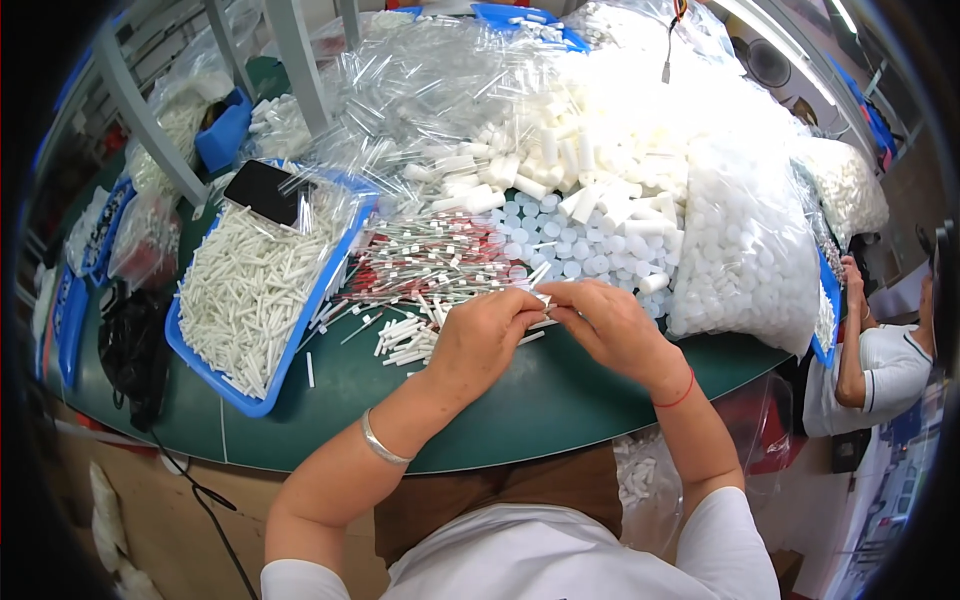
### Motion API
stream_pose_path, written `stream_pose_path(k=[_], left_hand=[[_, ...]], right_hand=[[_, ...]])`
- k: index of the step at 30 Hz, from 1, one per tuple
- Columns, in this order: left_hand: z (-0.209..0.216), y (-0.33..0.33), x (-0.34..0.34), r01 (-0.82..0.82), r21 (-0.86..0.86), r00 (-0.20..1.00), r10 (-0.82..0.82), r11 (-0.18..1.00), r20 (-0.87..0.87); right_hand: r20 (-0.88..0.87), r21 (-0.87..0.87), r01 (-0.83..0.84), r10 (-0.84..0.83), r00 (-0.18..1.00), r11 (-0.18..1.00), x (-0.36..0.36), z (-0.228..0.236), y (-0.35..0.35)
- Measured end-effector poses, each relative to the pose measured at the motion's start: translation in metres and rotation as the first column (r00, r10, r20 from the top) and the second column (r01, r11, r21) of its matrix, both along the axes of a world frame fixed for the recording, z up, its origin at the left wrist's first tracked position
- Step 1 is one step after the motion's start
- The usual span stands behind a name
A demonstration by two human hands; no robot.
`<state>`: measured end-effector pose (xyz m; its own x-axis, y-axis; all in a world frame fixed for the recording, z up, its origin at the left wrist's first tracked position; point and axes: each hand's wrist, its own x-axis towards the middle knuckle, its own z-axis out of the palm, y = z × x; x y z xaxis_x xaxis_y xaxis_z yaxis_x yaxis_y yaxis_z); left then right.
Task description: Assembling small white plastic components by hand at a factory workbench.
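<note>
My left hand (484, 335) and my right hand (608, 328) meet fingertip to fingertip over the near part of the table, both closed in a pinch. Between them shows a small white piece (546, 299), mostly hidden by the fingers. Just beyond my left hand lies a heap of thin stick-like parts with white ends (435, 250), mixed with red. Short white tubes (408, 340) are scattered beside my left wrist. Round translucent caps (572, 245) spread behind my right hand, and thicker white cylinders (545, 165) are piled farther back.
A blue tray (262, 408) of small white tubes stands at left, with a black phone (266, 192) on it. A bulging clear bag of round caps (745, 250) sits at right. Clear tubes (400, 100) heap up behind. Grey metal posts (150, 120) rise at left; a co-worker (870, 370) is at far right.
</note>
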<state>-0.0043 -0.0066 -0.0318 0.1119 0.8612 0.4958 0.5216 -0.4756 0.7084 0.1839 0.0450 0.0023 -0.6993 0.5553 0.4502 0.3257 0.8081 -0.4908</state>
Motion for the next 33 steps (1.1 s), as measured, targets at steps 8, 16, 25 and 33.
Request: stream_pose_path(k=[8,16,25,33], left_hand=[[0.028,0.059,0.001,-0.043,0.151,0.984,0.068,0.988,-0.165],[-0.001,0.135,0.032,-0.169,0.027,0.732,0.144,0.985,-0.666],[0.024,0.091,0.02,0.141,-0.517,0.951,0.029,0.844,0.307],[0.029,0.049,0.012,0.429,-0.502,0.607,0.172,0.751,0.776]], right_hand=[[-0.187,0.119,0.251,-0.227,0.956,0.961,0.016,-0.006,0.02],[-0.552,-0.603,0.02,-0.435,0.712,0.797,0.03,-0.017,0.03],[-0.568,-0.556,0.077,-0.447,0.691,0.827,0.029,-0.02,0.028],[-0.509,-0.203,0.172,-0.254,0.823,0.964,0.02,-0.014,0.024]])
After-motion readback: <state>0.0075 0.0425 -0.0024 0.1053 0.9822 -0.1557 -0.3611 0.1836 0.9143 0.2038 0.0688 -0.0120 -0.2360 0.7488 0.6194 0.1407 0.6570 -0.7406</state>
